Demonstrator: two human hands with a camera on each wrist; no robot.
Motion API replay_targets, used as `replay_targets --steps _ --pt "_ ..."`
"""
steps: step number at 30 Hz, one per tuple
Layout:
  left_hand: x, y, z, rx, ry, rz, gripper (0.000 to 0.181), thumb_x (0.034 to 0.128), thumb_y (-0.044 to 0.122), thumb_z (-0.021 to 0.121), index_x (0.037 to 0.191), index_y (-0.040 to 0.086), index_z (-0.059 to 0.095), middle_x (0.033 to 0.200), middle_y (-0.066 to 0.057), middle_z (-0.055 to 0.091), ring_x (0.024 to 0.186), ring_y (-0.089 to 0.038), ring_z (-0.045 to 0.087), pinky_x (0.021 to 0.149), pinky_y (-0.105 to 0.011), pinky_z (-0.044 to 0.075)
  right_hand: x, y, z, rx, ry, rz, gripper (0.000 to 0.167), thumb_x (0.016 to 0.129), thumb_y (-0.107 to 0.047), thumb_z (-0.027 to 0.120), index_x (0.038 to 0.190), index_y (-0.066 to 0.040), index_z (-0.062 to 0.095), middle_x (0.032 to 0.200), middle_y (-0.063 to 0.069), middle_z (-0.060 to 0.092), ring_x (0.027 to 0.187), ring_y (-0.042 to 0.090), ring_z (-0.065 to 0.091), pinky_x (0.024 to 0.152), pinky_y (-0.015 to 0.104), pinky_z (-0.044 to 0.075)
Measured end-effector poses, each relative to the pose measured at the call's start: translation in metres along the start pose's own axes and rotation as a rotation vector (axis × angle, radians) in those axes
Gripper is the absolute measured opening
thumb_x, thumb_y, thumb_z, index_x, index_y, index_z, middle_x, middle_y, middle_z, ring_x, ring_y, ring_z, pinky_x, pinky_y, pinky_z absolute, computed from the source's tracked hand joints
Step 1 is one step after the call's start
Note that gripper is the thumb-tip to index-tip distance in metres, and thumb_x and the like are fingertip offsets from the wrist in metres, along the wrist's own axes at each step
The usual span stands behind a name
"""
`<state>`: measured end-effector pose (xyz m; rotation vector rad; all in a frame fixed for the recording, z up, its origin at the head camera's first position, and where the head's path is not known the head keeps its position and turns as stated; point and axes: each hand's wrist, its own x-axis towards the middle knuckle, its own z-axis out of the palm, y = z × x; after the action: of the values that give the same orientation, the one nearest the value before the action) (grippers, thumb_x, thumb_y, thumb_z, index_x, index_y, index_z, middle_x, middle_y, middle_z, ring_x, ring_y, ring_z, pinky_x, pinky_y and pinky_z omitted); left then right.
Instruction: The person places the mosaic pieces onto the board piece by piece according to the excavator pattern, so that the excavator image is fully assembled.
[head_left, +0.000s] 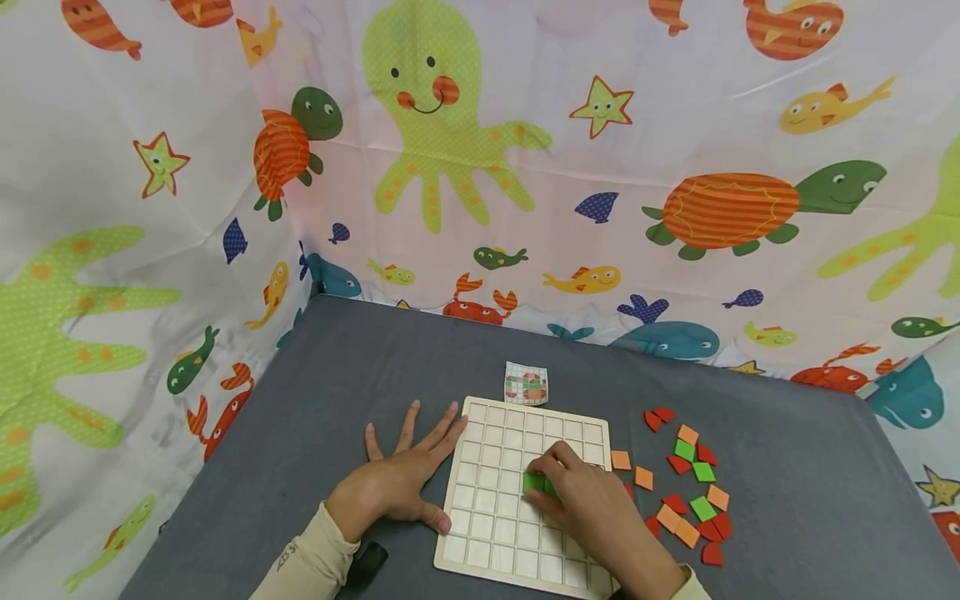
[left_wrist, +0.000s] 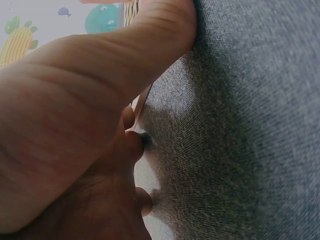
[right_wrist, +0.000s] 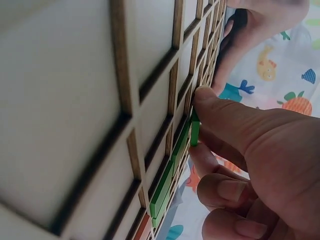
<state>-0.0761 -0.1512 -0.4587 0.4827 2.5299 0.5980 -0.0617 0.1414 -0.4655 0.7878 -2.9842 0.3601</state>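
Note:
A pale wooden grid board (head_left: 483, 500) lies on the grey tabletop. My left hand (head_left: 397, 485) is spread flat beside it, fingertips and thumb at the board's left edge. Above the middle cells, my right hand (head_left: 588, 504) pinches a green square tile (right_wrist: 195, 131) between thumb and index finger, the tile tilted on edge. Right beside it, more green tiles (right_wrist: 162, 189) sit in the grid cells, with an orange-red piece (right_wrist: 142, 228) below them in the right wrist view. In the head view the right hand covers part of these cells.
A small printed pattern card (head_left: 527, 385) lies just behind the board. To the right are scattered loose orange squares (head_left: 643, 477), green squares (head_left: 703, 472) and red rounded pieces (head_left: 712, 553). A black object (head_left: 367, 565) is near the left wrist. A sea-animal cloth (head_left: 465, 250) hangs behind.

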Motion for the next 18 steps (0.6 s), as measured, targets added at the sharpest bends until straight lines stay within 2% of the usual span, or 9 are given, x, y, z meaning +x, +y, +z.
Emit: replay_targets --steps 10,18 --pt "0.003 -0.005 0.001 -0.029 -0.017 0.025 0.136 0.0698 0.053 0.092 0.172 0.035 0.004 0.179 0.009 -0.011 0.160 -0.042 -0.026 0.103 -0.090 -0.022 0.003 -0.001 0.000 0.011 -0.023 -0.010 0.031 0.086 -0.042 0.088 0.109 -0.024 0.077 0.100 -0.010 0.061 0.062 0.002 0.058 0.053 0.022 0.048" --pt "0.006 -0.012 0.007 -0.048 0.008 0.065 0.139 0.0682 0.057 0.090 0.172 0.040 -0.001 0.178 0.012 -0.015 0.159 -0.042 -0.029 0.098 -0.090 -0.025 0.004 0.001 0.000 0.025 -0.015 -0.026 0.031 0.085 -0.042 0.089 0.107 -0.024 0.078 0.100 -0.011 0.060 0.064 0.000 0.057 0.054 0.021 0.048"
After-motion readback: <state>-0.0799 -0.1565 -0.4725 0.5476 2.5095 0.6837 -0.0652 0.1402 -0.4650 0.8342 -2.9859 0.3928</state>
